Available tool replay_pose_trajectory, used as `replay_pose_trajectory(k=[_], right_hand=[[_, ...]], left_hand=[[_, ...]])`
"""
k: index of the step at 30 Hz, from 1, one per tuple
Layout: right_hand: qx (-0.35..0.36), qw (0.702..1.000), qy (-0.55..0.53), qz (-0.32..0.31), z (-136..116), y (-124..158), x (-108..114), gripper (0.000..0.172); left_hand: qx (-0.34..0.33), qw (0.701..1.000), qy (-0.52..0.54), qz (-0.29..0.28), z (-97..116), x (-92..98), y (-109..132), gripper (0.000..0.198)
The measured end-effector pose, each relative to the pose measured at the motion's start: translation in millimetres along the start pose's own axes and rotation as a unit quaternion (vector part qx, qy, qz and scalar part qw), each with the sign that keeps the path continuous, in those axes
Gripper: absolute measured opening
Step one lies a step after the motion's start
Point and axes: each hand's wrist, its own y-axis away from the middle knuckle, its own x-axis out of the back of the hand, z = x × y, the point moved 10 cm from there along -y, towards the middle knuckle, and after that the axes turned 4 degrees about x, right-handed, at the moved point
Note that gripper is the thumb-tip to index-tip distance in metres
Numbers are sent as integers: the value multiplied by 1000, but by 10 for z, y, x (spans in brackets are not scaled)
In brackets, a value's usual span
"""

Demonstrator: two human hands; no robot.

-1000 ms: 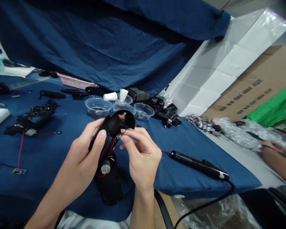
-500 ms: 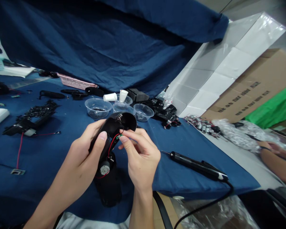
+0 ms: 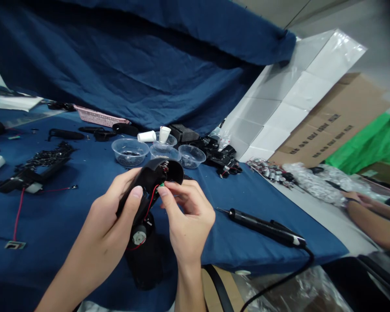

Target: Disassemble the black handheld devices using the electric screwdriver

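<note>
My left hand (image 3: 112, 219) is closed around a black plastic housing (image 3: 156, 170), its thumb lying along the near side. The housing has a curved, hollow upper end, and a red wire (image 3: 150, 203) runs inside it. Between the thumb and fingers of my right hand (image 3: 190, 214) is a small green circuit board (image 3: 161, 185), held at the housing's opening and partly hidden by the fingertips. Lower down, a small silver motor (image 3: 139, 236) is attached to the wire. Beneath it a black cylindrical part (image 3: 145, 266) hangs over the blue cloth; how it joins the housing is hidden.
An electric screwdriver (image 3: 266, 227) with a cord lies at the right. Clear plastic bowls (image 3: 130, 152), paper cups (image 3: 164, 134) and black parts (image 3: 225, 160) stand behind my hands. A black assembly (image 3: 32, 175) lies left. Another person's arm (image 3: 373, 221) is at far right.
The view has shifted slightly, so the table things sit a little further left. My right fingertips have closed in on the green board, covering more of it. My left hand keeps its hold.
</note>
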Motion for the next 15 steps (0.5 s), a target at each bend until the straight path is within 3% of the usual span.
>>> replay_pose_trajectory(k=[15], right_hand=[[-57, 997, -46, 30, 45, -19, 3, 7]], left_hand=[[-83, 993, -84, -6, 129, -19, 7, 55]])
